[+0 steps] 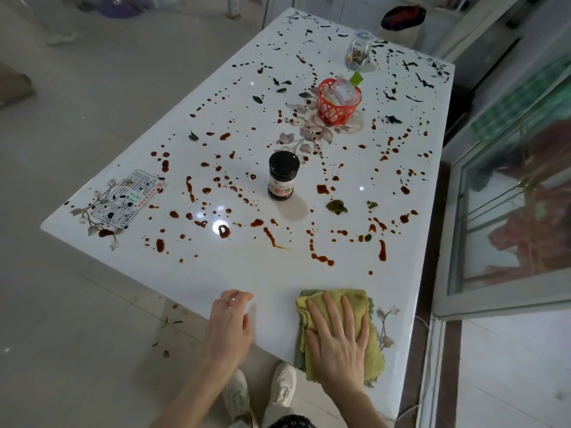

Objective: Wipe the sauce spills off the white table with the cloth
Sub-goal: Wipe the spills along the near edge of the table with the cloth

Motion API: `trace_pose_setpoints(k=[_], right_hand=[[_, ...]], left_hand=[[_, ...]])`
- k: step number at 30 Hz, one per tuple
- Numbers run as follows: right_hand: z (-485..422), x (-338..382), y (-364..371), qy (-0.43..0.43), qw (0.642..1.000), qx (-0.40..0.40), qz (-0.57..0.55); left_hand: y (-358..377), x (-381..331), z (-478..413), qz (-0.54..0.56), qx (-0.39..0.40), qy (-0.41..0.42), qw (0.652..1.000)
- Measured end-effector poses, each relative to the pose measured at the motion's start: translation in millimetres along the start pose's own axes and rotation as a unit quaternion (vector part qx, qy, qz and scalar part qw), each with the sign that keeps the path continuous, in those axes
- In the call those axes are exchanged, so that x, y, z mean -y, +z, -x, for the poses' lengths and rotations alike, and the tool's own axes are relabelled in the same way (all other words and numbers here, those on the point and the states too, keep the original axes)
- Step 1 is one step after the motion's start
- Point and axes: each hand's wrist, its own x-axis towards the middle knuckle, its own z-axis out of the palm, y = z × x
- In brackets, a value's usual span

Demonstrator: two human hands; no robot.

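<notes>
The white table (197, 274) is spattered with several red-brown sauce spills (224, 231) across its middle and darker spots toward the far end. A folded yellow cloth (375, 350) lies at the table's near right corner. My right hand (336, 338) presses flat on the cloth with straight fingers. My left hand (228, 322) hovers over the near edge to the left of the cloth, fingers loosely curled and holding nothing. The strip of table just beyond both hands carries no spills.
A dark sauce jar (282, 176) stands mid-table. Farther back are an orange basket (338, 101) with packets and a clear glass jar (358, 54). Green leaf bits (336, 206) lie among the spills. A glass door (506, 217) is close on the right; tiled floor lies left.
</notes>
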Motion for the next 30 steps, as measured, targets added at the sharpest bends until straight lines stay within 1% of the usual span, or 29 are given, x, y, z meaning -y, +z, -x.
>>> trace_pose_setpoints(k=[5, 9, 13, 17, 19, 23, 24, 26, 30], right_hand=[[-37.4, -37.1, -4.1, 0.052, 0.999, 0.006, 0.011], [-11.2, -35.9, -4.1, 0.072, 0.997, -0.001, -0.007], [13.1, -46.7, -6.3, 0.038, 0.999, 0.013, -0.014], [-15.3, -73.1, -11.0, 0.089, 0.996, 0.009, -0.009], [-21.6, -81.2, -12.5, 0.111, 0.993, 0.024, -0.016], [1.7, -65.6, -14.2, 0.127, 0.991, 0.025, -0.044], [10.9, -56.9, -14.9, 0.115, 0.992, 0.029, -0.048], [22.1, -38.0, -12.4, 0.064, 0.996, 0.043, -0.047], [-12.1, -2.5, -3.2, -0.083, 0.994, 0.066, -0.02]], left_hand=[[4.8, -14.2, -2.7, -0.005, 0.001, -0.001, 1.0], [11.4, -21.8, -1.4, -0.012, 0.007, -0.007, 1.0], [17.2, -37.0, -2.9, -0.017, 0.012, -0.009, 1.0], [19.6, -47.3, -5.3, -0.02, 0.01, -0.004, 1.0], [21.2, -47.3, -3.6, -0.023, 0.007, -0.005, 1.0], [22.2, -42.7, 2.1, -0.03, 0.002, -0.023, 0.999], [22.7, -41.4, 3.4, -0.027, -0.002, -0.027, 0.999], [23.2, -39.7, 4.4, -0.018, -0.012, -0.031, 0.999], [23.2, -39.4, 5.0, -0.012, -0.022, -0.03, 0.999]])
